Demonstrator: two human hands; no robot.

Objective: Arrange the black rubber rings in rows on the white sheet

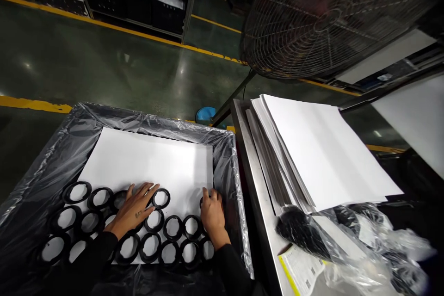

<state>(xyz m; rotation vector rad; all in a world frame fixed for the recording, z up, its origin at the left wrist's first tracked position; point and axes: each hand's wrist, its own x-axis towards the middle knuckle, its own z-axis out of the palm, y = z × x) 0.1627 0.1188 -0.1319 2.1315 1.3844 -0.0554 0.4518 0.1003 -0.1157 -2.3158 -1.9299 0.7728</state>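
- A floor fan [329, 14] in a wire cage stands beyond the tabletop.
- A steel tabletop [249, 148] sits right of a bin lined with plastic film [156, 122].
- A stack of white sheets [322, 152] lies on the tabletop, long axis running away from the person, beside a clear bag of black rings [301, 233].
- In the bin, a white sheet [149, 166] lies flat, long side across.
- Black rings [161, 199] lie flat on it in rows, holes facing up, along the near edge.
- The left hand [135, 210] is open, fingers spread, among the rings.
- The right hand [212, 215] is half-curled at the sheet's right edge, just beside a ring; whether it grips anything is hidden.
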